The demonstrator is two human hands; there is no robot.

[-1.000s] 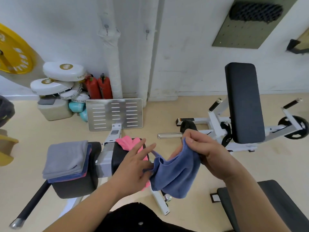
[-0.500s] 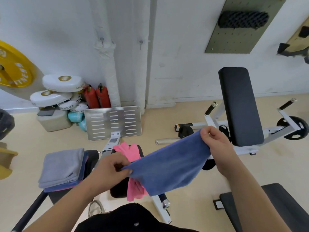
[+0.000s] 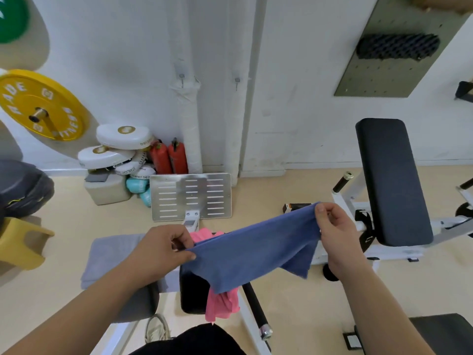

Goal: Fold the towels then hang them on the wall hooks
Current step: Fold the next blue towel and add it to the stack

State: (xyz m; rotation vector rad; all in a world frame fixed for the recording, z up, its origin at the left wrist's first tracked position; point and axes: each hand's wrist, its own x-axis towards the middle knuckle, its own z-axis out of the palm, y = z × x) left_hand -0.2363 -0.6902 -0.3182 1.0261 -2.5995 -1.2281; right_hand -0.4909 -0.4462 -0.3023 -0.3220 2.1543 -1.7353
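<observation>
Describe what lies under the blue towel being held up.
Under the blue towel a pink towel drapes over a black pad. The blue cloth covers its middle.

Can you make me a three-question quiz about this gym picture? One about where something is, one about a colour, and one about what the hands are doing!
1. Where is the pink towel?
A. On a wall hook
B. Draped on the black pad behind the blue towel
C. On the yellow weight plate

2. What colour is the towel that the hands hold?
A. Blue
B. Green
C. White

3. How is the held towel?
A. Rolled into a ball
B. Lying flat on the floor
C. Stretched out in the air between both hands

Answers: 1 B, it hangs over the black pad below the blue towel. 2 A, the cloth is blue. 3 C, the left hand pinches one end and the right hand the other, off the floor.
</observation>
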